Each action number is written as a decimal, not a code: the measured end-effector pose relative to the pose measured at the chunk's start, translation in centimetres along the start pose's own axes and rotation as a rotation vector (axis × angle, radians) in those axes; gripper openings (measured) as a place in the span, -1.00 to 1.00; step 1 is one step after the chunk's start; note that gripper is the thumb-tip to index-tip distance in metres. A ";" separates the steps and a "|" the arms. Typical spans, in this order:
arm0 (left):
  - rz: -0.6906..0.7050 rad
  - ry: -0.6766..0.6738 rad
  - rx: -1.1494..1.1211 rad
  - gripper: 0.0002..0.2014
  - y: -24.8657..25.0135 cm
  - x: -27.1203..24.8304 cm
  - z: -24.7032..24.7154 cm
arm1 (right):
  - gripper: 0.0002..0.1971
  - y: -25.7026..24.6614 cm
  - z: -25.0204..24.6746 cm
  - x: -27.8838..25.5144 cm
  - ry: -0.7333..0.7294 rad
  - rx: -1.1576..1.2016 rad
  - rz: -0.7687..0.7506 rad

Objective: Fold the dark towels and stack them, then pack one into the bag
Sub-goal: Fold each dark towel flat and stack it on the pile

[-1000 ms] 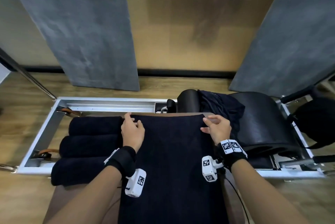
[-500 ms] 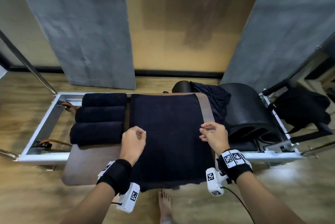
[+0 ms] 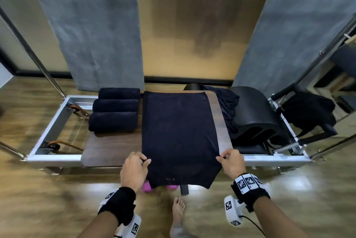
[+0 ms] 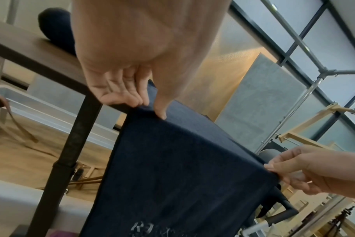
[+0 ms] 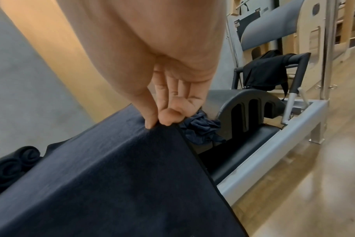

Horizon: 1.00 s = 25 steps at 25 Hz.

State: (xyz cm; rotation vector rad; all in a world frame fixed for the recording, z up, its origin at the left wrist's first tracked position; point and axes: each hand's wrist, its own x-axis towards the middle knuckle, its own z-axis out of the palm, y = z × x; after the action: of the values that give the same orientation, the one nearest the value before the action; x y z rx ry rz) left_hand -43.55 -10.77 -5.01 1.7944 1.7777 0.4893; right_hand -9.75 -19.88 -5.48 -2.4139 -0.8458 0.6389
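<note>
A: Location of the dark towel [image 3: 179, 132]?
B: Spread flat on the worktop [image 3: 107, 147], near end overhanging.
A: Hand status?
B: Left hand [image 3: 134, 170] and right hand [image 3: 232, 163] each pinch one side edge.

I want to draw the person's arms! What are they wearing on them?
Bare forearms, no sleeves. Each wrist has a black band with checkered black-and-white square tags. A white camera box hangs under each, also tagged. A thin black cable trails from the right one.
</note>
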 end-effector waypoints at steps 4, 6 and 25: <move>0.032 0.055 0.005 -0.78 1.0 0.6 -0.7 | -0.77 -0.9 -0.7 0.4 -0.017 0.104 -0.011; 0.086 0.107 -0.015 -0.82 2.4 1.7 -1.3 | -0.78 -2.8 -1.3 1.1 0.000 0.203 -0.022; 0.189 0.073 -0.350 -0.76 7.3 14.2 2.6 | -0.81 -12.7 1.4 12.0 -0.167 0.496 -0.081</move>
State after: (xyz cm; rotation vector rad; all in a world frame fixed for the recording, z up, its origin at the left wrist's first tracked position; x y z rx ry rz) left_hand -35.48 3.18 -4.36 1.7162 1.4639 0.8929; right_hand -7.70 -2.82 -2.14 -1.8919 -0.7398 0.9075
